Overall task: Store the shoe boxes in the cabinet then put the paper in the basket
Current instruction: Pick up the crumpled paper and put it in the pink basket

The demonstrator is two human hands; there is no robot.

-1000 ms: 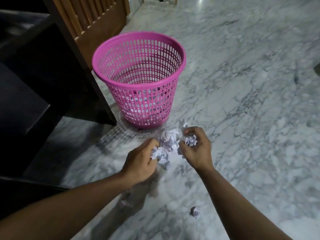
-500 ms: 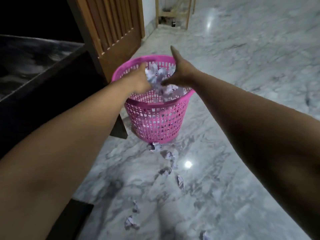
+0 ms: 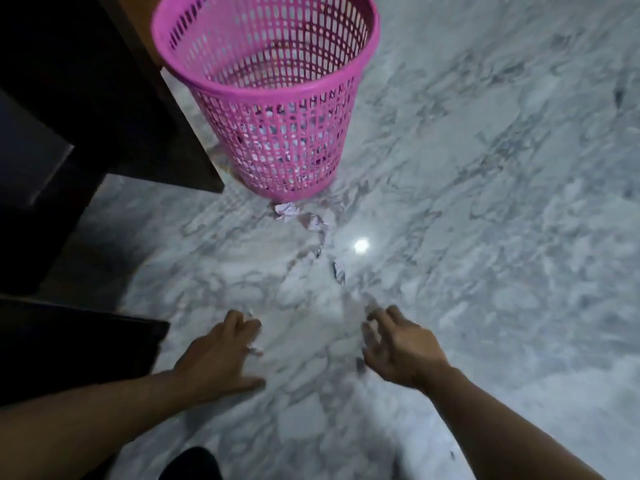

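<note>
Both hands, left [image 3: 221,355] and right [image 3: 401,348], now empty, spread low over floor [image 3: 485,237]; paper [image 3: 291,140] dropped into basket [image 3: 263,81].

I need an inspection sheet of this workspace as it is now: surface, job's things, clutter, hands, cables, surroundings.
Surface: grey-veined marble floor with a bright light reflection.
Job's things: pink basket upright, white paper showing through its lower mesh; crumpled paper on the floor at its base, more scraps nearer the hands. No shoe boxes in view.
Clutter: nothing seen besides the scraps.
Hands: left hand and right hand low over the floor, fingers spread, blurred; whether they hold any small scrap cannot be told.
Cables: nothing seen.
Surroundings: dark furniture left of the basket.
</note>
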